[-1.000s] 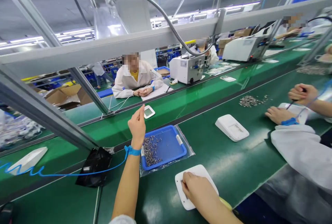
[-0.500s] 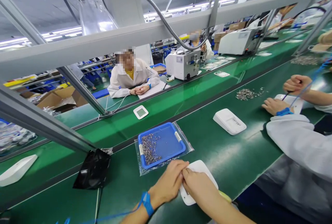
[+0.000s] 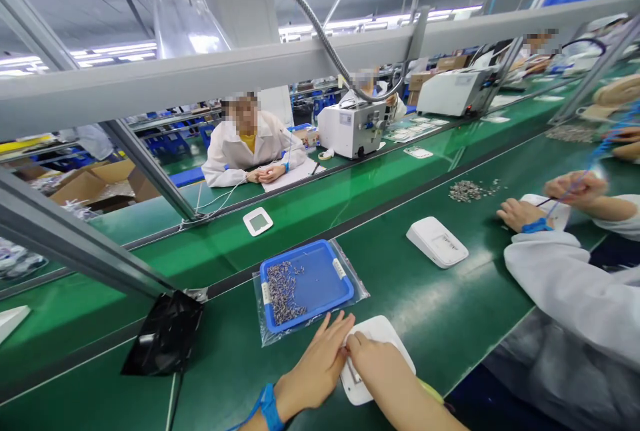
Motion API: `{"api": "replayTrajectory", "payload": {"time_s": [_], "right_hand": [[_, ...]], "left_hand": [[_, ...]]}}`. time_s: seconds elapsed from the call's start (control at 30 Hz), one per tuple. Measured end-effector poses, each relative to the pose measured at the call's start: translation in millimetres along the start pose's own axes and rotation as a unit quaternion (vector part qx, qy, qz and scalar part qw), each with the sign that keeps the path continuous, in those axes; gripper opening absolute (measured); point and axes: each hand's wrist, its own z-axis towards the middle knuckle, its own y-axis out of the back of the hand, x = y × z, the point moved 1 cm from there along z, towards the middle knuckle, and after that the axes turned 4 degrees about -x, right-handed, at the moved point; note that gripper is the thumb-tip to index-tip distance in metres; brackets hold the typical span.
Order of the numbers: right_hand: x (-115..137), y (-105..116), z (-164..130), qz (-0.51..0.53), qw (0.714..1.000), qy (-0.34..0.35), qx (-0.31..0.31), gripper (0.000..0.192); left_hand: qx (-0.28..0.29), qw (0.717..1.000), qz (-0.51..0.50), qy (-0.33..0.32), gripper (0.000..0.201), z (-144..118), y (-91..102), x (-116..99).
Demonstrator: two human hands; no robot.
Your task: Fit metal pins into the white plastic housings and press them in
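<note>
The green bench (image 3: pixel 430 304) carries a clear bag (image 3: pixel 358 279) under a blue tray (image 3: pixel 320 284), a white case (image 3: pixel 386 333) near it, a second case (image 3: pixel 437 242) farther right, and a heap of small parts (image 3: pixel 466 191) beyond

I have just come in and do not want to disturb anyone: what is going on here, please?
A person's right hand is over a white plastic housing on the green bench; its grip is mostly hidden. The left hand is close beside it, fingers outstretched. Just beyond, a blue tray holds small metal parts. Another white housing lies untouched, and a co-worker's hands are at one further right.
</note>
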Motion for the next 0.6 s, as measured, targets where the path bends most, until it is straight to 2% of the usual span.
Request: {"api": "replayTrajectory", "payload": {"time_s": [0.1,0.27,0.37,0.43,0.5,0.57,0.6], "right_hand": [[-2.0,2.0,-3.3,-0.008,1.000,0.008,0.025,0.032],[-9.0,7.0,-6.9,0.018,0.998,0.014,0.061,0.040],[-17.0,21.4,-4.9,0.050,0.996,0.033,0.065,0.038],[-21.2,40.3,-8.6,0.102,0.994,0.047,0.007,0.029],[-22.2,63.7,-18.5,0.188,0.975,0.063,-0.103,0.023],[-19.5,85.4,-29.5,0.316,0.912,0.093,-0.246,0.017],[-17.5,93.1,-32.8,0.363,0.872,0.105,-0.312,0.014]], "left_hand": [[-0.009,1.000,0.011,0.007,0.057,2.1,-5.6,4.9],[-0.071,0.996,0.053,0.028,0.057,5.5,-20.1,11.2],[-0.077,0.992,0.099,0.027,0.058,7.8,-21.1,7.1],[-0.087,0.985,0.146,0.019,0.059,8.3,-18.3,-0.5],[-0.093,0.981,0.167,0.018,0.058,7.5,-15.5,-9.0],[-0.078,0.988,0.128,0.030,0.059,6.8,-15.2,-13.2],[-0.070,0.991,0.105,0.036,0.058,6.8,-16.1,-12.7]]}}
